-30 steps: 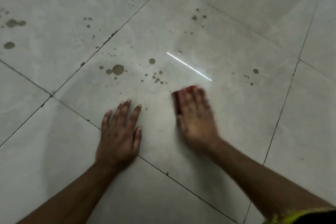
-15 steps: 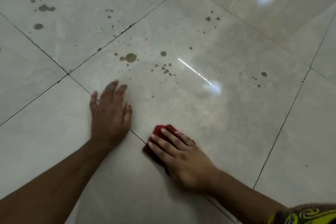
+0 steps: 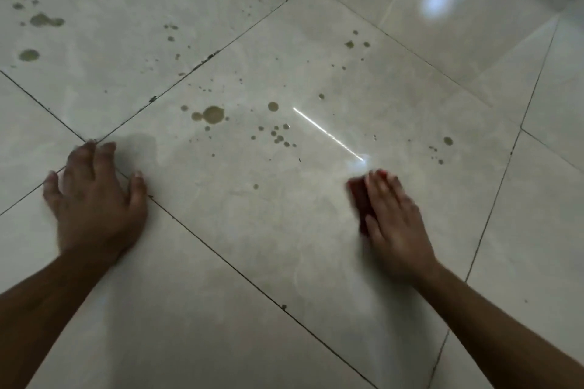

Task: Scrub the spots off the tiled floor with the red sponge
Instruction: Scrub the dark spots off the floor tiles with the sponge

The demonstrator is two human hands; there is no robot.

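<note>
My right hand [image 3: 395,218] presses the red sponge [image 3: 360,199] flat on the glossy tiled floor [image 3: 284,246]; only the sponge's left edge shows beside my fingers, and both are blurred by motion. My left hand [image 3: 94,199] lies palm-down with fingers spread over a grout crossing at the left. Brown spots sit beyond the hands: a large blot [image 3: 212,114] with smaller drops, a cluster [image 3: 279,135] in the tile's middle, one small spot [image 3: 255,186] between the hands, and a few spots [image 3: 447,140] at the right.
More brown stains [image 3: 44,20] spread across the far-left tile, and a small group [image 3: 355,43] lies farther back. Dark grout lines [image 3: 221,259] run diagonally between the tiles. A bright light streak [image 3: 328,134] reflects off the floor.
My right hand has swept the sponge from near my left hand out to the right and forward. My left hand stays planted on the floor, fingers now spread wider.
</note>
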